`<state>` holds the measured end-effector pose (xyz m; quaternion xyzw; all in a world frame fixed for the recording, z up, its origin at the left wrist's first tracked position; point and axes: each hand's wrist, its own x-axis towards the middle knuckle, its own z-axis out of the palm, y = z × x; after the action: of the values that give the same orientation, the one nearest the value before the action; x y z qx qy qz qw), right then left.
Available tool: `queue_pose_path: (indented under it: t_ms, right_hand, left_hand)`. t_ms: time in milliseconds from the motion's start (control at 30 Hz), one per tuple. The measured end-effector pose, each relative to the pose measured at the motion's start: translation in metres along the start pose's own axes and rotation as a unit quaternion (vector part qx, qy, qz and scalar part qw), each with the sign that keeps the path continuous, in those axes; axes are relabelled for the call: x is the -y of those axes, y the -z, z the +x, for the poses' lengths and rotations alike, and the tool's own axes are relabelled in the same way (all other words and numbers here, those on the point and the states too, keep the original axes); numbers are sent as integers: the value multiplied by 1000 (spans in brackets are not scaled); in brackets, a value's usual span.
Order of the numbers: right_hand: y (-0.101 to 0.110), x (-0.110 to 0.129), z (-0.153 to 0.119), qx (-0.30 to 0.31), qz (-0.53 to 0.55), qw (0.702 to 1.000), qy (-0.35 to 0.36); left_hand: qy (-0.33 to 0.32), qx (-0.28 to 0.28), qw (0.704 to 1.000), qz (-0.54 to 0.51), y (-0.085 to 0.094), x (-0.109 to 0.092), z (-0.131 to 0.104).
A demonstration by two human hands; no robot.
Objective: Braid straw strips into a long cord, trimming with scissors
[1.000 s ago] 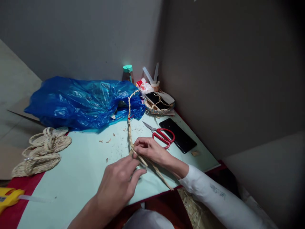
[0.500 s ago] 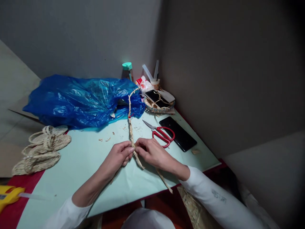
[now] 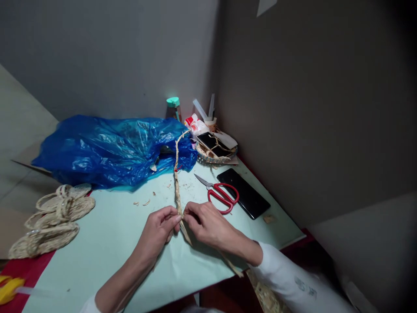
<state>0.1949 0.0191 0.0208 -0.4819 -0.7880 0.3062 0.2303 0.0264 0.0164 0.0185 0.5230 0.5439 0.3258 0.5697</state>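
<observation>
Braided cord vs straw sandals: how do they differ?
Shape: the braided cord is long and thin; the straw sandals are broad, with soles and straps.
Ends: the braided cord has loose strands at its near end; the straw sandals show none hanging.
Handling: the left hand pinches the braided cord; no hand touches the straw sandals.
Shared: pale straw color.

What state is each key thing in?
Beige fibre braid: near end unbraided
Left hand: pinching braid
Right hand: at braid, grip unclear
Red-handled metal scissors: blades closed
Black rectangular phone by scissors: screen dark
Teal-capped clear bottle: upright, capped
Blue plastic bag: bulging
</observation>
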Motion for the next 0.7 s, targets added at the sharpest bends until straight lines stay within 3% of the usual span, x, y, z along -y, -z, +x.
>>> queue_pose_path:
  t_ms: [333, 700]
  right_hand:
    - [-8, 1, 1, -40, -21, 999, -15]
    - [-3, 8, 3, -22, 56, 996, -72]
  left_hand:
    - [-69, -46, 992, 99, -4, 1, 3]
    - [-23, -17, 1000, 4, -1, 2, 3]
